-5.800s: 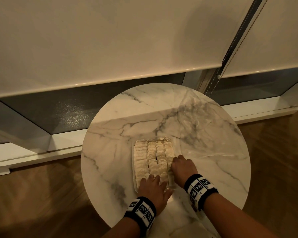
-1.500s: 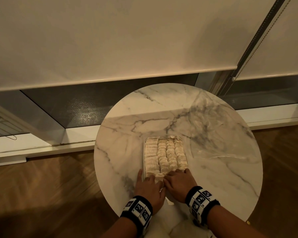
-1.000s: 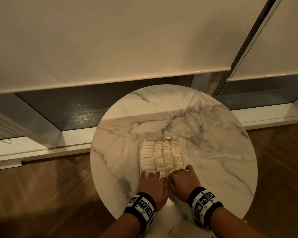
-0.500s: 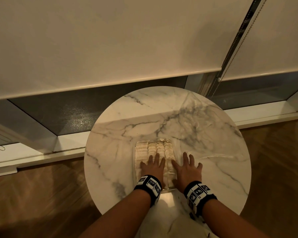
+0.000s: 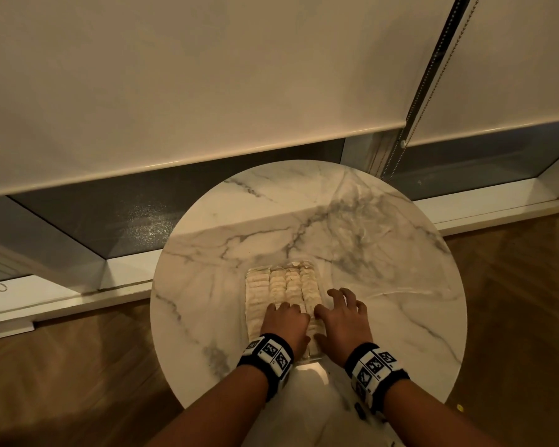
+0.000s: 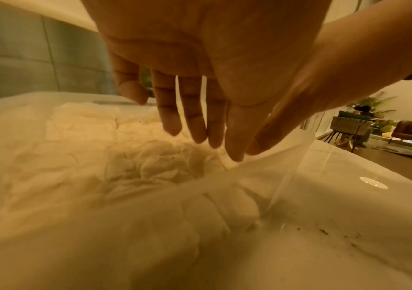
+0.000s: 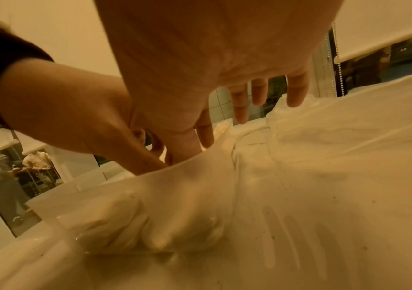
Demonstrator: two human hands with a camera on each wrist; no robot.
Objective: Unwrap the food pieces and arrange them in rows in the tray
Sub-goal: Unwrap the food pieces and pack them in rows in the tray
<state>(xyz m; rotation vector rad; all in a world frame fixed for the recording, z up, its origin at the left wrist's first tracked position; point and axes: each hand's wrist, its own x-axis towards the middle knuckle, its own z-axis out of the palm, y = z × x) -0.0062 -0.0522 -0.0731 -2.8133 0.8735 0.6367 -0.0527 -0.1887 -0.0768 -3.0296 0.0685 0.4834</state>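
Note:
A clear plastic tray [image 5: 246, 321] sits on the round marble table [image 5: 207, 285], filled with rows of pale food pieces [image 5: 283, 287]. My left hand [image 5: 283, 321] lies over the near middle of the rows, its straight fingers [image 6: 187, 121] touching the pieces [image 6: 150, 166]. My right hand [image 5: 341, 314] is spread over the tray's right edge, its thumb side against the clear tray wall [image 7: 187, 186] and the other fingers [image 7: 296, 94] out over the table. Neither hand holds anything. The nearest pieces are hidden under both hands.
Crumpled clear film [image 5: 384, 253] lies on the table right of the tray, seen wrinkled in the right wrist view [image 7: 349, 137]. A window sill and roller blind with a bead chain [image 5: 410, 124] stand behind the table. Wooden floor surrounds it.
From the tray's near end both hands moved forward onto the pieces with fingers stretched out. Since half a second ago they have drawn slightly back and the fingers have bent a little.

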